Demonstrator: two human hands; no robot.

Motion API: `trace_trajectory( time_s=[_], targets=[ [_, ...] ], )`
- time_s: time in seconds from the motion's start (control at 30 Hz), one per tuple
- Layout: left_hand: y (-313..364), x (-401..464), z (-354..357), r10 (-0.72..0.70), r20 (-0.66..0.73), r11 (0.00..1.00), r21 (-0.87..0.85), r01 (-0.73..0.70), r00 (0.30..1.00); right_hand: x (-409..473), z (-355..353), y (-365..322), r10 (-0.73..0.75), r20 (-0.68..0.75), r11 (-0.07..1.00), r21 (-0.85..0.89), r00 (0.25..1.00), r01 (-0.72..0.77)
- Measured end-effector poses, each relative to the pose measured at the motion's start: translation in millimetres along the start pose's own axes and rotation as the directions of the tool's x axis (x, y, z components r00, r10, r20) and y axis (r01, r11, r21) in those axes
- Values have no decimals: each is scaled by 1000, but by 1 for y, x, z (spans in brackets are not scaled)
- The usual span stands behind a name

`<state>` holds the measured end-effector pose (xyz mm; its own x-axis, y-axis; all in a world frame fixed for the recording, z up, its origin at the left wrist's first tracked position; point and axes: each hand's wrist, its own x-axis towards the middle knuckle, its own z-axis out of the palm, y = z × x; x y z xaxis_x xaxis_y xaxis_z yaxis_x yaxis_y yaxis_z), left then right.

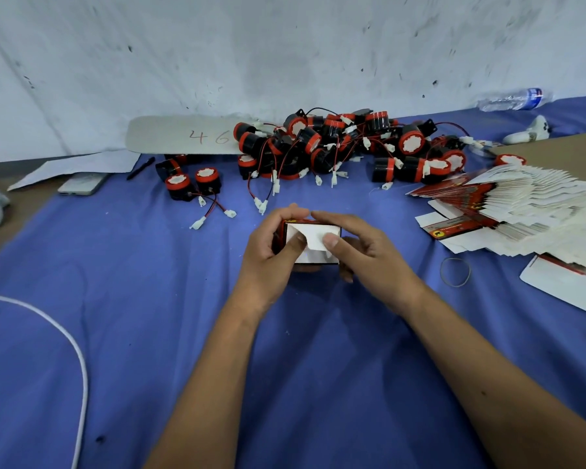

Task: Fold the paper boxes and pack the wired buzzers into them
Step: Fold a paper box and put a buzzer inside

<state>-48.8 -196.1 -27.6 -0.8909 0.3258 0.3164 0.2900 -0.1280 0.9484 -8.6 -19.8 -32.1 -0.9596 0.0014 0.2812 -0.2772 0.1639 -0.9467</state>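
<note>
— Head view puts your two hands at the middle of the blue cloth (285,367). What are they on?

— You hold one paper box (313,236) between them, lifted a little above the cloth. Your left hand (269,252) wraps its red side, fingers curled over the top edge, thumb lying on the white flap. Your right hand (359,245) grips the other end, forefinger stretched along the top edge and thumb pressing the same white flap. Both grips are closed on the box.

— Is anything inside it?

— You can't tell; the flap and your thumbs cover the opening.

— Where are the buzzers?

— The pile of wired buzzers (345,147) lies beyond your hands near the wall, black bodies with red rings, red-and-black leads and white plugs trailing toward you. Two buzzers (192,182) sit apart to the left of the pile.

— And the unfolded boxes?

— The fanned stack of flat boxes (508,208) lies to your right, with one loose flat box (565,286) nearer you and a rubber band (455,272) between it and your right wrist.

— What else is around?

— A white cable (78,360) curves at your left. Farther back lie a phone (82,184), a pen (141,168) and a grey board marked 46 (183,135). A plastic bottle (515,99) lies at the far right.
</note>
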Motion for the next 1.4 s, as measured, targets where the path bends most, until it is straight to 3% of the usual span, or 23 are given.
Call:
trace_trajectory(
  time_s=[0.07,0.2,0.43,0.53,0.63,0.8,0.9,0.97,1.03,1.13,1.4],
  targets=[
    [2,-1,3,-9,18,998,63,8,1000,1,2,1,1,-42,1000,-11,999,-2],
    [-3,-4,10,111,-32,942,321,-95,993,0,4,4,-57,-33,998,-35,998,56],
    [-6,-3,7,208,-97,906,395,-154,973,-3,9,3,-75,7,997,-31,997,75],
    [-4,-2,3,201,-27,874,456,-167,979,-2,5,5,-60,-8,996,-62,998,60],
    [-5,-4,6,248,69,796,554,-243,966,0,2,8,-77,-79,977,-207,994,59],
    [-6,-6,16,302,-31,842,478,-251,953,4,-3,9,-186,-208,911,-403,960,90],
    [-8,-6,19,183,-185,916,388,-99,966,4,-1,9,-196,-227,928,-359,954,105],
    [-9,-7,22,38,-145,959,282,4,989,4,2,11,-182,-221,946,-306,958,109],
    [-10,-8,23,-3,-76,971,239,21,997,4,2,13,-193,-202,931,-348,960,114],
    [-8,-7,21,76,-67,944,326,-50,995,5,2,14,-233,-176,873,-470,956,126],
    [-9,-8,30,184,-37,892,425,-151,982,4,1,14,-178,-222,872,-487,959,49]
  ],
)
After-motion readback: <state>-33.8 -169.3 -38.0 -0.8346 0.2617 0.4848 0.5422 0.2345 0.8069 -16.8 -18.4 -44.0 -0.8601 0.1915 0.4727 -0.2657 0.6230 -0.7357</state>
